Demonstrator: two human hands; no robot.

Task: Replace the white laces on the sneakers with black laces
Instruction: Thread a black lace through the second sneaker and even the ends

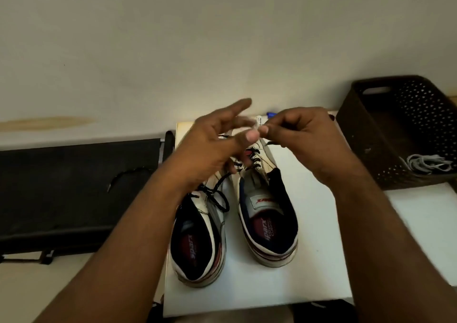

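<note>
Right hand (304, 134) is raised over the shoe toes, fingertips pinching a black lace (274, 144) end. Left hand (212, 144) has fingers spread and blurred; whether its thumb touches the lace cannot be told. Both hands hide the front of the two sneakers (268, 213), which stand side by side on the white tabletop (321, 260), black lacing partly visible. White laces (430, 164) appear to lie in the brown basket (366, 134), cut off at right.

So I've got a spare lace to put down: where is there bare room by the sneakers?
The white surface is bare right of the right sneaker, toward the brown basket, and in front of both heels. It is crowded between the sneakers, and the left sneaker sits at the left edge.
</note>
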